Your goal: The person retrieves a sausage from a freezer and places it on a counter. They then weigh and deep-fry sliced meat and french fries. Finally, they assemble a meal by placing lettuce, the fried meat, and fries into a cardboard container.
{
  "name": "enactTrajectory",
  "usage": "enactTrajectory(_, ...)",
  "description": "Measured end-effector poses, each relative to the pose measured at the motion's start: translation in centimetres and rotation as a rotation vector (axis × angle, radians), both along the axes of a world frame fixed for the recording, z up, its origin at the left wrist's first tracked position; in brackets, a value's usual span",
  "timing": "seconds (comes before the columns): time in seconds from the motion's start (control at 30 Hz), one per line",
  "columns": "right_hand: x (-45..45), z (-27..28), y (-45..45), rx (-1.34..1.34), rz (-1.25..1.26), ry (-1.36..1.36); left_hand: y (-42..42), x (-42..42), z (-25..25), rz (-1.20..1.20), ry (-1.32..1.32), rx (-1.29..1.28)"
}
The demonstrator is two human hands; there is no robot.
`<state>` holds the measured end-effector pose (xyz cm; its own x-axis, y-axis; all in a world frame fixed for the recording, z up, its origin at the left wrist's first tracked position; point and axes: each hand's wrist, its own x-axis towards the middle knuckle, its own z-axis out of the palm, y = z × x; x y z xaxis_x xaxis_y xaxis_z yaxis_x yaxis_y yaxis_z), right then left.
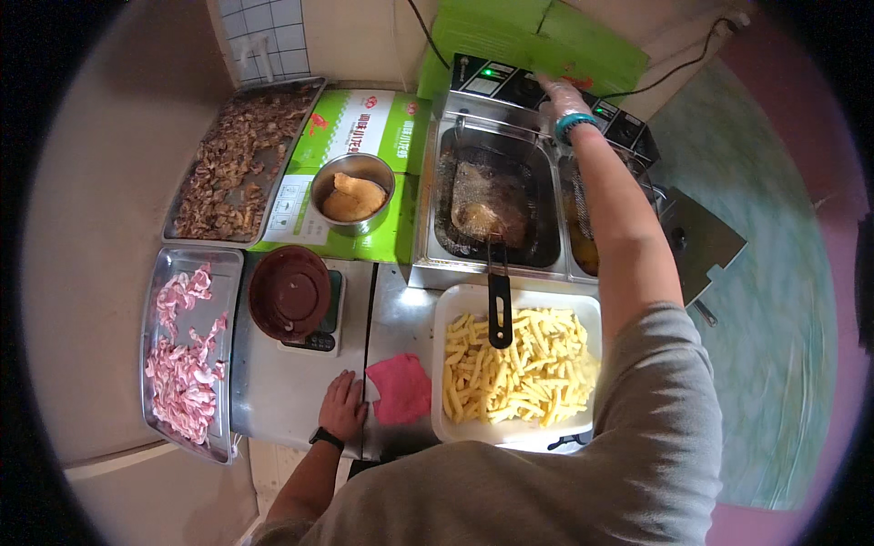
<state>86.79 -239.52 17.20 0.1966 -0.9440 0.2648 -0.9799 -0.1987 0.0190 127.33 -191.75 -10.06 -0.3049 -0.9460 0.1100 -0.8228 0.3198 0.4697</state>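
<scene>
My left hand [342, 407] rests on the steel worktop, bare, with a black watch at the wrist and nothing in it. Just right of it lies a pink cloth [400, 389]. My right hand [566, 97], in a clear glove, reaches to the control panel [509, 80] of a two-tank deep fryer; its fingertips are blurred, and I cannot tell whether they grip a knob. In the left tank, a wire fry basket [478, 184] sits in bubbling oil, its black handle [500, 310] projecting over a white tub [444, 300] of cut potato fries [526, 368]. My forearm partly covers the right tank [584, 252].
At left are trays of cooked meat pieces [229, 164] and raw sliced meat [181, 382]. A brown bowl [290, 293] sits on a kitchen scale [328, 341]. A steel pot [353, 222] holding fried food [355, 198] stands on a green carton [403, 150]. Cables [683, 72] hang behind.
</scene>
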Motion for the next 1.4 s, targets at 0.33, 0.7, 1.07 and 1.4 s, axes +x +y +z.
enactTrajectory(0.33, 2.1, -4.5, -8.7, 0.088, -0.218, 0.118, 0.7, 0.2, 0.0, 0.026, 0.011, 0.051)
enactTrajectory(0.7, -3.4, -5.2, 17.2, 0.001, -0.063, -0.187, -0.4, 0.1, 0.7, -0.029, -0.014, 0.061)
enactTrajectory(1.07, 12.0, -17.8, 42.3, 0.704, 0.295, 0.358, -0.1, 0.1, 0.2, -0.047, 0.006, 0.035)
enactTrajectory(1.4, 11.8, -21.3, 40.5, 0.537, 0.158, 0.2, 0.2, 0.5, -0.7, -0.046, 0.049, -0.024)
